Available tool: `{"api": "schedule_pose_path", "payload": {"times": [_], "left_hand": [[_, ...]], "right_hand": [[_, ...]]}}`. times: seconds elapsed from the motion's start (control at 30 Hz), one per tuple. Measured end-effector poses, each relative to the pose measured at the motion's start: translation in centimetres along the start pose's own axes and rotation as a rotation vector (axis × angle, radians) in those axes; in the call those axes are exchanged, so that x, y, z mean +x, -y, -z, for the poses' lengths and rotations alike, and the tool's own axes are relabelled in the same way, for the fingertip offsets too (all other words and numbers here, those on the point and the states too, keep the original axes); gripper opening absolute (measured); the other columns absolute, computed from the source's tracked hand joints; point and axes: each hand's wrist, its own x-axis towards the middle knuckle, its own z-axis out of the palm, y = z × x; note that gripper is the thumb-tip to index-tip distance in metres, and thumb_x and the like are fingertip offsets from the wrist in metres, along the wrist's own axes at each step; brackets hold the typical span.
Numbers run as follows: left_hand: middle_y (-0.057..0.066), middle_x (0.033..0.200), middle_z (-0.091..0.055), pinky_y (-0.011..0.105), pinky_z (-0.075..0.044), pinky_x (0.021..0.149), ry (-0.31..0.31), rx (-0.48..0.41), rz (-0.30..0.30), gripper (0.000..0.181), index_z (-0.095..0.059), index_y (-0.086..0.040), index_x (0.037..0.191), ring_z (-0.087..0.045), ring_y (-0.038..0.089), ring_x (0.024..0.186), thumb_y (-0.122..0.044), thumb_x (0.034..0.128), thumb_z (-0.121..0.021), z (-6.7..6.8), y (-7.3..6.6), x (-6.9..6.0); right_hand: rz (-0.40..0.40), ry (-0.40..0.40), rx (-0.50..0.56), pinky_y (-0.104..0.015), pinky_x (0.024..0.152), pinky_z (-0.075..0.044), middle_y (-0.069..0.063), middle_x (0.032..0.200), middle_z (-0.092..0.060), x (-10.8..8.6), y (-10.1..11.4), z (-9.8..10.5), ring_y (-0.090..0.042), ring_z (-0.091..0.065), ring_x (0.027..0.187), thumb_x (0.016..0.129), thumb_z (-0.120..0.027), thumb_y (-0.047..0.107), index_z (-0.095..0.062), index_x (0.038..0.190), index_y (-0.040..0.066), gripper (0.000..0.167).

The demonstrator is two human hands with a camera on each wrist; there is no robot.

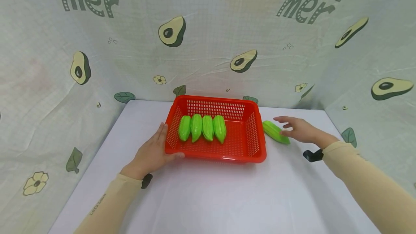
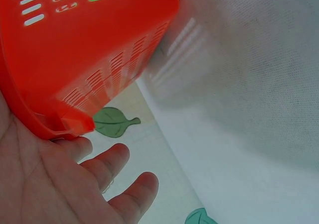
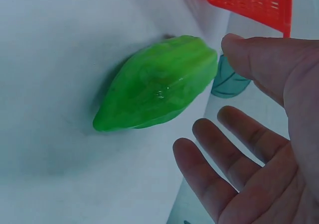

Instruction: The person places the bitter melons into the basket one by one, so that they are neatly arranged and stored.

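A red plastic basket (image 1: 236,151) stands on the white table, with several green star fruits (image 1: 208,127) side by side in its left part. My left hand (image 1: 154,152) rests against the basket's left front corner, fingers along the left side and thumb at the front rim. In the left wrist view the fingers (image 2: 107,167) are extended past the rim. One more star fruit (image 3: 157,84) lies on the table just right of the basket. My right hand (image 1: 300,129) is beside and above that fruit, thumb and fingers spread, with a gap to it in the right wrist view.
The white table (image 1: 208,198) extends in front of the basket. A cloth (image 1: 208,57) printed with avocados, leaves and lettering rises behind the table and along both sides. Dark straps (image 1: 313,155) circle both wrists.
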Motion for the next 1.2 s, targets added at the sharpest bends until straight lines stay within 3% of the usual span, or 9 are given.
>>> {"api": "schedule_pose_path", "payload": {"times": [0.2,0.37,0.5,0.73,0.9,1.2], "left_hand": [[0.023,0.163,-0.012,0.055,-0.04,0.106,0.005,-0.006,0.008,0.133,-0.009,0.004,0.157,-0.023,0.043,0.146,-0.087,0.0722,-0.055,0.0,0.0,0.0],[0.022,0.163,-0.011,0.055,-0.039,0.106,0.008,-0.01,0.013,0.134,-0.009,0.004,0.157,-0.023,0.043,0.146,-0.089,0.0714,-0.053,0.0,0.0,0.0],[0.023,0.163,-0.011,0.055,-0.038,0.107,0.002,0.0,0.009,0.133,-0.008,0.004,0.157,-0.023,0.043,0.146,-0.088,0.0723,-0.052,0.0,0.0,-0.1],[0.024,0.163,-0.013,0.055,-0.038,0.107,-0.011,-0.002,-0.003,0.132,-0.01,0.006,0.157,-0.024,0.043,0.145,-0.087,0.0729,-0.053,0.1,-0.1,-0.2],[0.024,0.163,-0.012,0.054,-0.036,0.109,-0.011,-0.001,-0.01,0.132,-0.011,0.006,0.157,-0.022,0.043,0.146,-0.089,0.0733,-0.051,0.0,0.0,-0.2],[0.024,0.163,-0.012,0.055,-0.036,0.109,-0.011,-0.01,-0.007,0.132,-0.01,0.006,0.157,-0.022,0.043,0.146,-0.088,0.0735,-0.052,0.0,0.0,-0.2]], "right_hand": [[-0.043,0.034,-0.028,-0.063,0.091,-0.049,-0.026,0.15,-0.039,0.9,-0.9,-1.1,-0.051,-0.042,0.129,0.094,-0.07,0.017,-0.042,0.152,0.014,0.064],[-0.029,0.055,-0.027,-0.066,0.094,-0.045,-0.025,0.15,-0.04,1.5,-1.4,-1.7,-0.052,-0.04,0.13,0.093,-0.071,0.012,-0.043,0.152,0.018,0.066],[-0.012,0.066,-0.057,-0.067,0.098,-0.042,-0.026,0.15,-0.04,2.0,-1.3,-1.9,-0.051,-0.041,0.13,0.092,-0.071,0.009,-0.043,0.152,0.018,0.068],[-0.062,0.106,-0.126,-0.067,0.098,-0.042,-0.025,0.147,-0.043,2.4,-0.9,-2.2,-0.046,-0.042,0.127,0.091,-0.072,0.011,-0.036,0.156,0.024,0.076],[-0.045,0.131,-0.162,-0.066,0.097,-0.042,-0.027,0.143,-0.046,2.4,-0.8,-2.1,-0.046,-0.044,0.124,0.091,-0.071,0.009,-0.037,0.156,0.022,0.074],[-0.048,0.098,-0.135,-0.068,0.099,-0.04,-0.027,0.147,-0.043,2.0,-1.1,-2.0,-0.047,-0.042,0.127,0.091,-0.071,0.01,-0.036,0.156,0.022,0.075]]}}
